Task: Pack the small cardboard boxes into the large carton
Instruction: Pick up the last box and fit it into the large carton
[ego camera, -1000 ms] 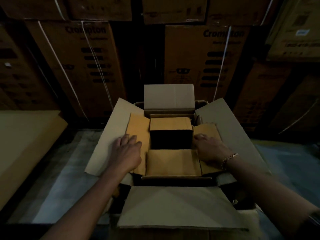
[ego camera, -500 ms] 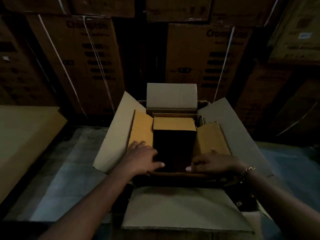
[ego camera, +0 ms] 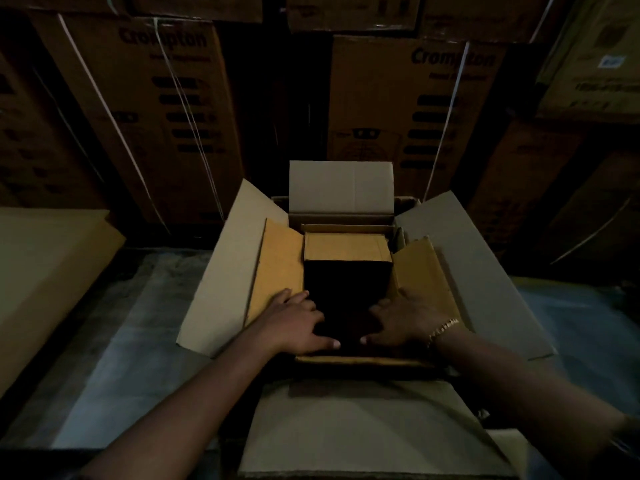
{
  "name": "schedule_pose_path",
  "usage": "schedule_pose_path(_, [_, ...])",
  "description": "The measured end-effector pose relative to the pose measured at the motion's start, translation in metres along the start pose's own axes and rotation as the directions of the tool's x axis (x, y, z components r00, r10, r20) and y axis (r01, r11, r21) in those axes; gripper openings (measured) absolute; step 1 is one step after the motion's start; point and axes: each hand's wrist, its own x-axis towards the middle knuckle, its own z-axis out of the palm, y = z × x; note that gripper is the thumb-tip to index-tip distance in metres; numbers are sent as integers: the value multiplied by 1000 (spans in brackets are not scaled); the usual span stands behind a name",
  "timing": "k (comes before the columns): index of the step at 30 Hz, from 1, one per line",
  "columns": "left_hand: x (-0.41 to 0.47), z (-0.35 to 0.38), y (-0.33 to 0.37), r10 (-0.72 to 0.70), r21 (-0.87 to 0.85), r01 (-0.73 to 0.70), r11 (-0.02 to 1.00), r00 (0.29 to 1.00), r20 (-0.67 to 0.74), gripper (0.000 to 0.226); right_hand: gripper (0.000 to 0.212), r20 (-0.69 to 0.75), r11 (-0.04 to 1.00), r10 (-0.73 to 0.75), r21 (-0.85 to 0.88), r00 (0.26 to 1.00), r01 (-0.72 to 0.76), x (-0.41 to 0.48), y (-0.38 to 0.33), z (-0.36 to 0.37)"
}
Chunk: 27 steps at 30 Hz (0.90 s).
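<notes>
The large carton (ego camera: 464, 258) stands open on the floor with its four grey flaps spread out. Inside it sits a brown inner box whose side flaps (ego camera: 277, 265) are folded outward. A small cardboard box (ego camera: 346, 247) stands at the far end of it, its tan top lit and its front face dark. My left hand (ego camera: 298, 323) lies flat on the left side flap, thumb reaching over the dark opening. My right hand (ego camera: 405, 320), with a bracelet on the wrist, mirrors it on the right flap. Neither hand grips anything. The bottom of the opening is too dark to see.
Tall stacked printed cartons (ego camera: 166, 109) with white straps wall off the back. A flat tan cardboard sheet (ego camera: 41, 271) lies at the left. Grey floor (ego camera: 131, 334) shows on both sides of the carton. The near grey flap (ego camera: 363, 427) lies toward me.
The near tan flap that lay flat over the opening is gone from view. Both hands slid from the side flaps toward me and inward, to the near end of the dark opening.
</notes>
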Motion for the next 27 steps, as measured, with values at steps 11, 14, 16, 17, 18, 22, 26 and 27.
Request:
schedule_pose_path(11, [89,-39,-43,-276,-179,229,957,909,-311,94,93,-322,900,306,404,896,-162,79,49,-44])
schedule_pose_path(14, [118,-54,-59,-333,-234,267,935,886,-322,94,90,-328,782,400,609,855,-132,96,67,-53])
schedule_pose_path(16, [135,-60,-66,-341,-252,268,930,884,-319,92,83,-321,701,447,705,835,-104,106,76,-61])
schedule_pose_path(17, [143,-62,-67,-335,-262,259,930,889,-312,90,81,-306,664,447,743,841,-83,110,78,-66])
schedule_pose_path(18, [151,-64,-69,-326,-271,247,930,895,-304,90,81,-287,638,432,767,855,-65,114,80,-71])
schedule_pose_path(22, [171,-64,-75,-311,-218,254,942,906,-286,92,84,-229,620,361,783,904,-49,131,81,-76])
schedule_pose_path(26, [177,-52,-76,-284,-3,302,953,891,-353,88,78,-234,575,403,817,885,-46,148,80,-70])
schedule_pose_path(27, [178,-49,-76,-276,18,306,952,882,-383,85,74,-247,538,438,842,864,-32,151,80,-68])
